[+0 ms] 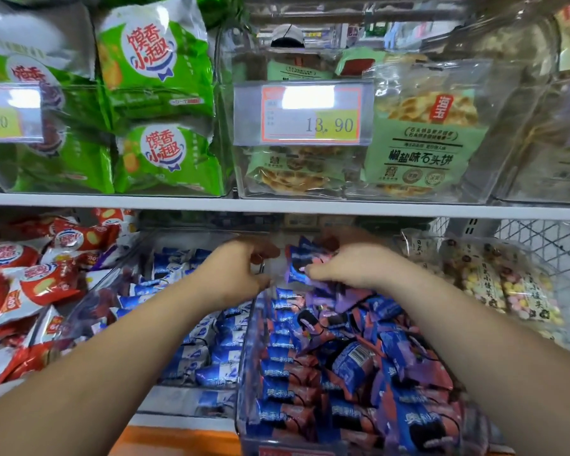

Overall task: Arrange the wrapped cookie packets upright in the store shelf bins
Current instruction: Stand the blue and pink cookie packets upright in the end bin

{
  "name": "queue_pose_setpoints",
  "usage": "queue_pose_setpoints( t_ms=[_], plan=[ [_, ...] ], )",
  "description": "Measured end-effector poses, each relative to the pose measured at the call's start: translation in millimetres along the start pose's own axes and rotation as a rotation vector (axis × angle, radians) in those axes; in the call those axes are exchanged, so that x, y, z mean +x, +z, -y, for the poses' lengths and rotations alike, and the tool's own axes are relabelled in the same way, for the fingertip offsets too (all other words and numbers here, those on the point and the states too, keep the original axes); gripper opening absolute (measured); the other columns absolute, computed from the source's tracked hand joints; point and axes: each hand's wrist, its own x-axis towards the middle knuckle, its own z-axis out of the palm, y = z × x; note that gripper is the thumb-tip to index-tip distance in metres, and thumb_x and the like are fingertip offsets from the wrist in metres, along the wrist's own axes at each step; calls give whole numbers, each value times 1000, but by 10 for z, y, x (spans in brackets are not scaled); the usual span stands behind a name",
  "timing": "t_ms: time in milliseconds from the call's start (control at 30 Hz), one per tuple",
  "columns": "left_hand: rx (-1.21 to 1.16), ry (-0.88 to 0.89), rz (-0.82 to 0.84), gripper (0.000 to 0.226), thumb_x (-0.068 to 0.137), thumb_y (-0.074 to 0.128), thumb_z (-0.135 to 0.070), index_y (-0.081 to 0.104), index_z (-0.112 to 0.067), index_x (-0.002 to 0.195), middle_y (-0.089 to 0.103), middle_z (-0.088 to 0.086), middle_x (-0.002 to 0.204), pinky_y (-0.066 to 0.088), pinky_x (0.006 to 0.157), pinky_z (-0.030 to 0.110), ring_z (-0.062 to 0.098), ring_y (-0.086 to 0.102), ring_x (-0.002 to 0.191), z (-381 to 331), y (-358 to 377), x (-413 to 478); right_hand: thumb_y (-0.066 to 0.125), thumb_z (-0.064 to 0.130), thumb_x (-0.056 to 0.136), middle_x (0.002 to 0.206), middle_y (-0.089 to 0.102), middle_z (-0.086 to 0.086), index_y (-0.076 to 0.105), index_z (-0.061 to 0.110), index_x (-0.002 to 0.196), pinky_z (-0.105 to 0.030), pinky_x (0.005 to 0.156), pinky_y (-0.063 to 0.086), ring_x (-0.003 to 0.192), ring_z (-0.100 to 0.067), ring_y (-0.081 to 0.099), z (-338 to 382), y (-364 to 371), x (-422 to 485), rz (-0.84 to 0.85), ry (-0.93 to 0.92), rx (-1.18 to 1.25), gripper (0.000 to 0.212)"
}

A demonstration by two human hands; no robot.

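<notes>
At the back of the lower shelf, in the clear bin (246, 357), the right hand (352, 268) pinched a blue packet (297, 269) just above the heap of cookie packets (343, 366). The left hand (237, 274) curled beside it at the bin's wall. Its fingertips were hidden, so whether it held anything could not be told. The heap was too tangled and blurred to count. Two hands showed, and one packet was lifted.
</notes>
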Motion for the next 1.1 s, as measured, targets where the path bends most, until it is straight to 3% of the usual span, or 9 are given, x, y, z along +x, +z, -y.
queue_pose_setpoints(
  t_ms=[100, 167, 300, 400, 533, 633, 767, 900, 1100],
  plan=[
    [-52, -16, -25, 45, 84, 79, -29, 66, -30, 127, 68, -12, 120, 54, 95, 32, 10, 63, 109, 41, 17, -13, 75, 34, 88, 96, 60, 13, 61, 20, 133, -18, 69, 48, 79, -3, 56, 148, 63, 242, 89, -48, -98, 49],
    [-74, -20, -31, 41, 84, 79, -27, 67, -31, 123, 68, -14, 114, 53, 91, 26, 7, 63, 106, 83, 31, -8, 77, 33, 87, 98, 56, 11, 57, 25, 133, -17, 64, 42, 76, -5, 52, 182, 160, 359, 118, -72, -157, 50],
    [-117, -10, -34, 31, 82, 78, -20, 72, -28, 111, 70, -14, 106, 50, 81, 19, 6, 64, 100, 122, 71, 12, 84, 42, 78, 121, 65, 5, 57, 35, 125, -33, 85, 56, 94, -17, 63, 104, 393, 529, 114, -101, -244, 55],
    [-122, -1, -32, 25, 79, 77, -15, 73, -29, 100, 70, -14, 101, 50, 78, 19, 7, 64, 96, 107, 75, 10, 82, 43, 79, 119, 62, 3, 61, 33, 121, -29, 77, 50, 93, -21, 62, 75, 531, 527, 119, -123, -371, 48],
    [-61, 0, 12, 27, 77, 82, -22, 74, -31, 100, 70, -12, 104, 50, 76, 20, 5, 63, 88, 57, 75, 1, 81, 41, 81, 120, 50, 3, 63, 31, 127, -32, 85, 54, 103, -23, 60, 16, 568, 499, 107, -108, -353, 50],
    [18, 13, 15, 26, 75, 84, -27, 74, -30, 99, 71, -8, 103, 54, 83, 27, 13, 65, 95, 2, 69, 6, 84, 42, 76, 117, 62, 5, 61, 32, 133, -37, 84, 60, 93, -20, 68, 6, 502, 497, 146, -64, -302, 62],
    [206, 150, 63, 9, 77, 76, -29, 75, -27, 86, 73, -9, 90, 56, 79, 32, 15, 68, 88, -196, 96, -12, 87, 54, 65, 127, 64, 8, 59, 37, 131, -35, 89, 57, 102, -20, 67, 56, 464, 449, 84, -40, -348, 73],
    [507, 213, 173, 21, 81, 73, -45, 75, -32, 96, 73, -6, 98, 57, 79, 35, 19, 67, 95, -422, 187, 6, 85, 50, 73, 130, 62, 5, 64, 38, 122, -33, 94, 52, 110, -23, 63, 11, 212, 340, 26, -36, -382, 54],
    [510, 265, 368, 45, 81, 76, -48, 64, -29, 120, 71, -2, 114, 58, 84, 42, 26, 67, 102, -556, 449, 47, 79, 33, 86, 119, 70, 4, 71, 26, 118, -29, 96, 52, 107, -16, 65, -231, -49, -11, 28, -49, -194, 33]
  ],
)
